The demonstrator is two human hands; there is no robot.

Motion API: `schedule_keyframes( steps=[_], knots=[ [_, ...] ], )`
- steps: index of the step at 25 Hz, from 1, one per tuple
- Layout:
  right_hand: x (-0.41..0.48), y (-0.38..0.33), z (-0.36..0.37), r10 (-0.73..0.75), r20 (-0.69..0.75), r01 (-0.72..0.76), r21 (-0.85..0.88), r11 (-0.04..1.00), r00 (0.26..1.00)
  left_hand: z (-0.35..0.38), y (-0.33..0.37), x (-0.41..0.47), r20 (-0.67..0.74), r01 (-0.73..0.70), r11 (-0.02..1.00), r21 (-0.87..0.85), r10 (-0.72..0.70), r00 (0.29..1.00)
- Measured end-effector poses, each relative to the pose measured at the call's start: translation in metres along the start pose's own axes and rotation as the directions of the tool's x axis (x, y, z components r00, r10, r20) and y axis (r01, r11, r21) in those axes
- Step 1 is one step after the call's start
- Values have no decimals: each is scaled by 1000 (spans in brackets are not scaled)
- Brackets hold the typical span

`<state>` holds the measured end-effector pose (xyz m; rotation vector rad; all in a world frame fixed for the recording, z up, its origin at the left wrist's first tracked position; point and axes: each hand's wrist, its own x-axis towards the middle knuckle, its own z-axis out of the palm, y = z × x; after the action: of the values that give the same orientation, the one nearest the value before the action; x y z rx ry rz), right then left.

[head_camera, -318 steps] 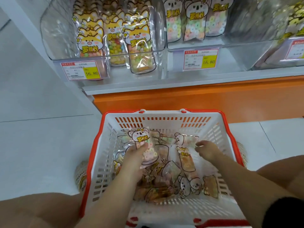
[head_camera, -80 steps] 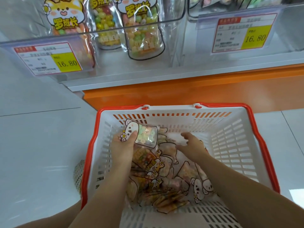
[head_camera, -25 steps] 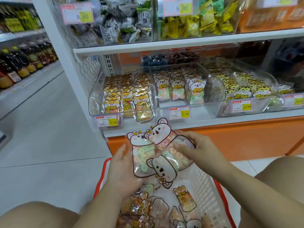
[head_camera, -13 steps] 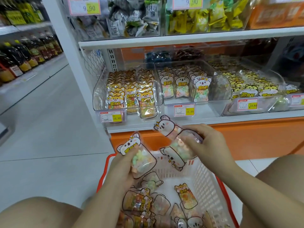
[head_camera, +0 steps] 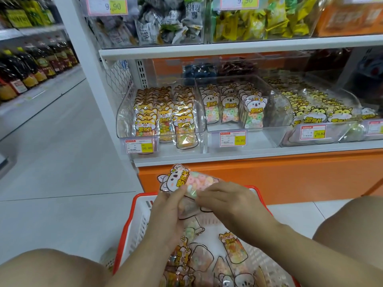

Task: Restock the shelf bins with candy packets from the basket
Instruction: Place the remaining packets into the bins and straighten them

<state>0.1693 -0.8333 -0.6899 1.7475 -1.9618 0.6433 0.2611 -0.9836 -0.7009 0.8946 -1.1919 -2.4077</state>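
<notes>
A clear koala-shaped packet of pastel ring candy [head_camera: 187, 181] lies on its side atop a small stack of similar packets, held over the far edge of the white plastic basket with a red rim [head_camera: 138, 222]. How many packets are stacked I cannot tell. The left hand [head_camera: 165, 218] has its grip closed round the stack from below, thumb on the top packet. The right hand [head_camera: 226, 200] has its grip curled over the stack's right end. Loose packets [head_camera: 234, 249] lie in the basket. On the shelf behind, the middle clear plastic bin [head_camera: 263, 137] holds 3 upright rows of koala packets along its left side. The left bin [head_camera: 124, 119] holds orange fox packets and the right bin [head_camera: 344, 131] yellow ones. A price label [head_camera: 233, 138] on the middle bin's front edge reads 16.80.
</notes>
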Motion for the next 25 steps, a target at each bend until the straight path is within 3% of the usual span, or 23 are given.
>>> schedule_keyframes(
  steps=[2, 4, 6, 7, 8, 10, 12, 14, 17, 19, 20, 21, 22, 23, 24, 25],
  knots=[
    [4, 1, -5, 90, 34, -92, 57, 994, 995, -6, 10, 7, -95, -71, 996, -48, 66, 993],
    [8, 11, -17, 399, 10, -395, 153, 906, 917, -15, 25, 16, -214, -183, 983, -5, 178, 960],
    [7, 26, -28, 711, -6, -674, 316, 668, 703, -25, 32, 22, -224, -211, 968, 139, 238, 945],
    [7, 32, -31, 816, 4, -741, 423, 522, 577, -26, 29, 21, -178, -197, 958, 209, 236, 955],
    [5, 37, -31, 885, 32, -751, 544, 375, 465, -26, 22, 20, -127, -174, 943, 283, 216, 968],
    [5, 39, -30, 944, 140, -628, 774, 83, 298, -21, 4, 15, -52, -127, 895, 428, 165, 985],
    [5, 34, -22, 935, 261, -487, 866, -117, 240, -10, -7, 8, -17, -69, 910, 410, 83, 996],
    [3, 25, -12, 903, 353, -524, 832, -183, 244, -3, -11, 5, 12, 32, 955, 296, -38, 999],
    [-1, 19, -6, 832, 460, -683, 717, -140, 312, -1, -10, 7, 0, 50, 974, 221, -51, 999],
    [2, 23, -16, 865, 346, -667, 745, -18, 363, -4, -9, 11, -19, -1, 968, 251, 6, 1000],
    [5, 24, -24, 908, 178, -642, 757, 120, 380, -4, -8, 11, -27, -14, 964, 264, 21, 999],
    [9, 25, -30, 901, -35, -630, 703, 330, 433, -3, -7, 10, -33, -23, 962, 273, 34, 999],
    [12, 22, -33, 810, -204, -613, 560, 558, 550, -2, -7, 10, -36, -26, 962, 272, 37, 999],
    [13, 15, -29, 668, -262, -550, 402, 732, 696, 0, -8, 8, -25, -30, 964, 263, 38, 999],
    [11, 6, -19, 528, -232, -462, 284, 840, 817, 0, -8, 5, -16, -31, 970, 243, 36, 999],
    [7, -2, -5, 428, -146, -385, 251, 888, 892, 2, -8, 2, -10, -37, 973, 227, 41, 999]
  ],
)
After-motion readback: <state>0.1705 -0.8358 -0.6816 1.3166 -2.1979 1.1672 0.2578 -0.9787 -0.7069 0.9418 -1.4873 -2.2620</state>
